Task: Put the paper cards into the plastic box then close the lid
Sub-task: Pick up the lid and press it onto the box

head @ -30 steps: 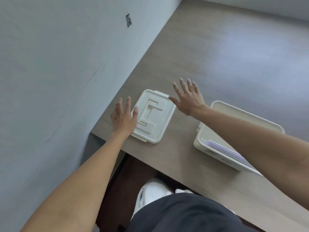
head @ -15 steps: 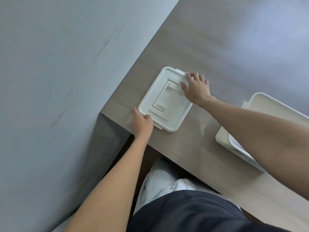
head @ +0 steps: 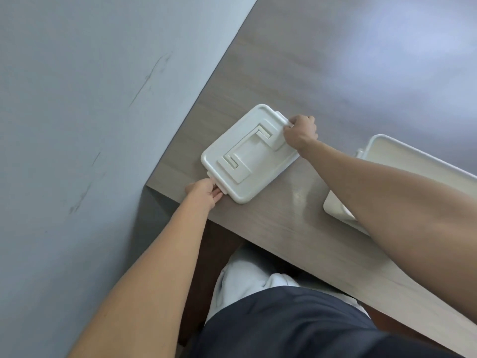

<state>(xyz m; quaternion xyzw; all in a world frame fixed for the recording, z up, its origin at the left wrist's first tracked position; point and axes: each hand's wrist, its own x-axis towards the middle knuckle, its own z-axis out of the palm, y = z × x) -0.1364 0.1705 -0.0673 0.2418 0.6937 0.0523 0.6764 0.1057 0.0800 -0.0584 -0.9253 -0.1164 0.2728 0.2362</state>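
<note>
On the wooden table (head: 335, 73), close to its near-left corner by the grey wall (head: 77, 125), a white plastic lid (head: 247, 156) lies flat with its raised stepped pattern facing up. At the lid's near end the left hand (head: 204, 189) pinches the latch tab, fingers closed on it. At the far end the right hand (head: 300, 131) curls tightly around the opposite latch tab. Off to the right, well apart from the lid, stands the open white plastic box (head: 402, 153), mostly hidden behind the right forearm; whether the paper cards sit inside cannot be told from this angle. Below the table edge, pale trousers and a dark shirt show.
</note>
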